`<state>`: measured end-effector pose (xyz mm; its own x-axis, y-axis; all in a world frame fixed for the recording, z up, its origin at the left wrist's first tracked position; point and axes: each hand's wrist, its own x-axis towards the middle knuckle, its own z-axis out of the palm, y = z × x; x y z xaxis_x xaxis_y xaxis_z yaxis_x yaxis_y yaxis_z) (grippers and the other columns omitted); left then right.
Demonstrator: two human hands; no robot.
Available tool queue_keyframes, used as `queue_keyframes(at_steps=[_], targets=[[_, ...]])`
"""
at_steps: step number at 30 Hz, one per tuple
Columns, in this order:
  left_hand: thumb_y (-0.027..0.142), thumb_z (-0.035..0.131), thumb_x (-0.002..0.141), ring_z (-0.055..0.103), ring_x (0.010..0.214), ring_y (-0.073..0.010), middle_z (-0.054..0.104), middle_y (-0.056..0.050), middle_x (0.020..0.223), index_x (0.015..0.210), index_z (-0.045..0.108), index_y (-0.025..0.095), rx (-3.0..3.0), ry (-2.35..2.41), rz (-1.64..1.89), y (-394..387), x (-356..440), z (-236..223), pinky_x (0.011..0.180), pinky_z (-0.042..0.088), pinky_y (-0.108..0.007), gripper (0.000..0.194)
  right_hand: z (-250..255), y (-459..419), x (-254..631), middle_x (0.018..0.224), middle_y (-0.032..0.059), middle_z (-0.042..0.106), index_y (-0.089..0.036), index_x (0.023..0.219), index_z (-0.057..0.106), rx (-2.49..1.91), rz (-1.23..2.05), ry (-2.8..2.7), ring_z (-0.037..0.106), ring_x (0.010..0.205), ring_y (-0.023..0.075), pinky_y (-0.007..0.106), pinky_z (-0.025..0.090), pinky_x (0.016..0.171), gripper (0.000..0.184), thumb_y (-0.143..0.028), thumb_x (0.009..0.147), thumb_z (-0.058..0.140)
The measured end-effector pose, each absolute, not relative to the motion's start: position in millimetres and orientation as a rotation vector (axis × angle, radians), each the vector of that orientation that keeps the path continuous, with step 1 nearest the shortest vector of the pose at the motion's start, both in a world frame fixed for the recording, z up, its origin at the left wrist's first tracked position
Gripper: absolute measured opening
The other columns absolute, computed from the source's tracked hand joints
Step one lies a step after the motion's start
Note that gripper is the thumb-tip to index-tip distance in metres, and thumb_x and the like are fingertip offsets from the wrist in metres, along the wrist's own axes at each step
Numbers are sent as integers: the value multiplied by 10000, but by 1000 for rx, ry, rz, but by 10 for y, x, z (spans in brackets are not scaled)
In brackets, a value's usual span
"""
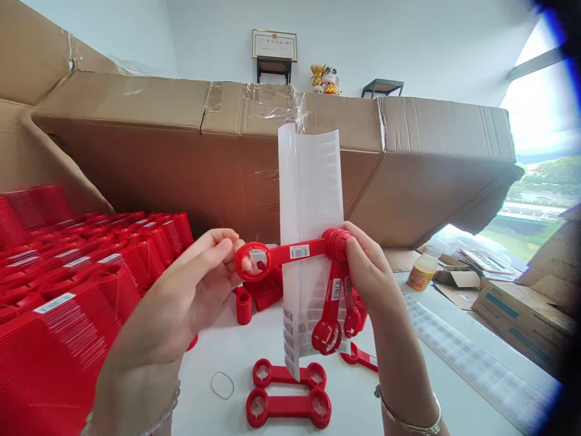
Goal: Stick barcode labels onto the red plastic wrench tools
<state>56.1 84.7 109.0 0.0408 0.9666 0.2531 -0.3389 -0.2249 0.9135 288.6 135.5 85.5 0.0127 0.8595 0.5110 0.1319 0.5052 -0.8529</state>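
My left hand (181, 297) pinches the ring end of a red plastic bar (315, 247) with a round ring at each end. A fingertip shows through that ring. The bar carries a white barcode label (299, 251) and stretches level across to my right hand (370, 266). My right hand is closed on the stacked ring ends of several such bars; some hang down with barcode labels (336, 289) on them. A curled white label sheet (313, 188) stands upright behind the bars, apparently held by the right hand too; its grip point is hidden.
Stacked red bars (68, 315) fill the left side. Two red bars (288, 406) and a rubber band (222, 385) lie on the white table (204, 418). Another label sheet (467, 357), a jar (422, 271) and a carton (521, 321) sit at right. Cardboard (204, 181) walls the back.
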Motion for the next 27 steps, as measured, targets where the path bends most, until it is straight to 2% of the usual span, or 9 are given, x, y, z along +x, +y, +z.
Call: queue_keyframes(at_steps=[5,8,11,15,18,21,23,25,27], targets=[[334,839,831,636,744,-149,653,-8,864,987,640,263,1229,784,1355,854,528,1073,624,572,-224,262,875,1337,2948,785,-15,544,-229,878,588,-872,769,-1478,479,683,146,240,387,556,212,-272,1005,424],[283,886,769,575,694,-120,581,15,805,989,622,274,1269,718,1322,869,531,1056,594,546,-194,343,876,1331,2989,771,-20,533,-226,842,571,-890,804,-1510,457,659,140,232,380,546,219,-283,1007,439],[232,893,727,556,718,-119,549,18,797,948,621,257,1299,657,1401,871,529,1058,609,542,-180,352,891,1306,3036,784,-19,543,-224,841,560,-899,872,-1575,472,670,137,227,395,556,215,-276,1011,440],[185,828,758,592,799,-131,596,8,849,944,626,248,1276,668,1548,882,553,1060,717,573,-197,282,911,1261,3055,822,-11,570,-226,868,559,-880,889,-1630,501,705,142,234,420,579,202,-277,1015,432],[214,803,809,643,994,-172,659,-16,1074,1032,589,279,1373,721,1588,921,584,1019,798,590,-236,317,909,1260,3035,799,-10,557,-222,845,560,-885,776,-1575,487,690,140,238,416,577,214,-263,1006,424],[240,845,808,607,1218,-213,598,-28,1345,1152,509,328,1652,859,1499,960,611,959,955,577,-335,489,907,1291,3025,728,-22,506,-226,783,543,-909,645,-1432,446,636,135,236,384,541,229,-241,980,427],[321,814,859,631,1181,-222,633,-38,1289,1155,541,323,1824,1009,1277,965,644,937,985,552,-371,402,913,1316,3037,698,-26,487,-229,747,525,-918,601,-1356,423,604,132,238,354,510,245,-238,971,424],[421,707,942,670,1039,-227,692,-47,1124,1098,632,291,1895,1110,1021,954,698,928,885,555,-358,216,919,1337,3058,692,-21,507,-228,729,520,-918,569,-1311,433,601,132,240,344,499,258,-242,969,426],[480,642,971,666,928,-225,710,-40,1011,1006,682,266,1925,1124,876,946,763,916,775,537,-333,220,919,1352,3076,699,-11,539,-227,728,533,-912,529,-1281,456,612,135,240,354,500,263,-248,969,430]])
